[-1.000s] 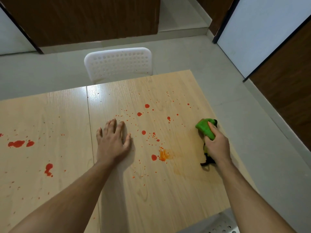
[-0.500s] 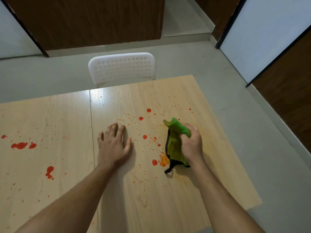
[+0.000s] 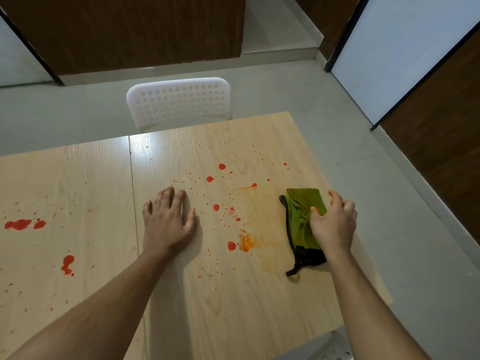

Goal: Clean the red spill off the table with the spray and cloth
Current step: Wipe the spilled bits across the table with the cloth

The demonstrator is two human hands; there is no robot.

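Hands first: right hand (image 3: 333,227) rests on the right side of the green cloth (image 3: 302,219), fingers bent, thumb tip pressing into the fabric, other fingertips curled down over the cloth's right edge; looks like a loose grip with the palm on top. Cloth lies flat on the worktop (image 3: 233,307) near its right edge, green with black trim and a black loop (image 3: 293,270) trailing off its near end. Left hand (image 3: 166,222) lies palm down on the worktop, fingers straight and slightly spread, holding nothing, just right of the seam (image 3: 135,229) between the two worktop panels.

Red spill (image 3: 217,207): drops and fine specks scattered between the two hands, a few round drops further back, a streaked drop (image 3: 249,187) beyond the cloth, an orange smeared patch (image 3: 246,242) beside a round drop near centre. Faint orange haze on the wood left of the cloth. Larger red blotches (image 3: 23,224) on the left panel, well apart from both hands, plus another blotch (image 3: 68,263) nearer the front. No spray seen in this view.

Around: white perforated chair back (image 3: 179,101) against the far edge of the worktop, grey floor (image 3: 337,100), dark wood panels and pale doors behind and to the right. Part of another white perforated item (image 3: 335,352) shows past the near right corner, can't tell what it is. No readable writing or labels anywhere.
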